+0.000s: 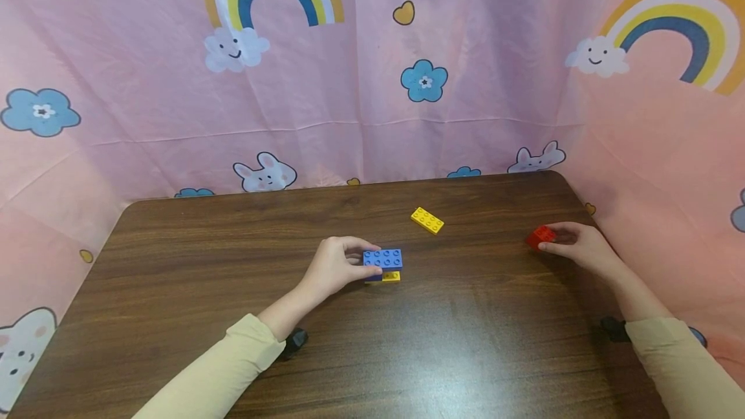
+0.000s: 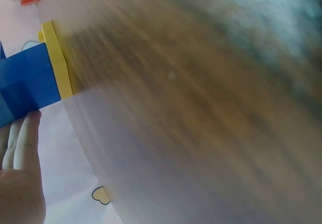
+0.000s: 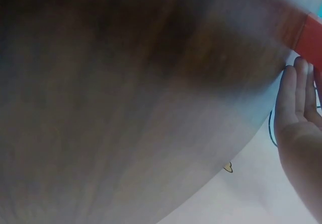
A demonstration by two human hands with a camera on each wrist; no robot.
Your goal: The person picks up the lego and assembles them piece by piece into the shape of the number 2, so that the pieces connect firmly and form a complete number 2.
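1. The left end of the blue rectangular plastic block (image 1: pixel 382 258) is partly hidden by the left hand (image 1: pixel 332 270); the left wrist view also cuts it off.
2. Most of the flat yellow plastic piece (image 1: pixel 392 276) below it is covered.
3. Near the right edge of the brown wood-patterned worktop (image 1: pixel 465 341), the right hand (image 1: pixel 584 252) hides part of the red plastic block (image 1: pixel 541 236).
4. The worktop's near edge is cut off; both wrist views show its surface blurred.
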